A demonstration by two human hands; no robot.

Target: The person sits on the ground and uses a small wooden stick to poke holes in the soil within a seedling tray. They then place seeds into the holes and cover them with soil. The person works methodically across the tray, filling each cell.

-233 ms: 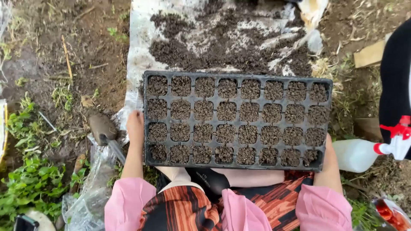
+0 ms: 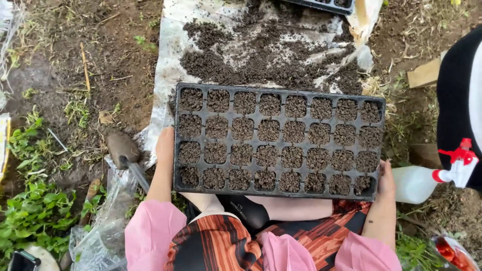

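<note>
You hold a black seed tray [image 2: 279,143] in front of you, level, its cells filled with dark soil. Your left hand [image 2: 165,145] grips its left edge, and your right hand [image 2: 386,179] grips the right edge near the lower corner. Beyond the tray, loose soil [image 2: 261,55] lies on a plastic sheet [image 2: 168,65]. A trowel [image 2: 125,153] rests left of your left hand; a spray bottle [image 2: 432,178] sits just right.

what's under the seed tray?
The tray, held at both ends by the left hand and right hand, covers the near edge of the soil-strewn sheet and the person's lap. Anything else beneath it is hidden.
</note>
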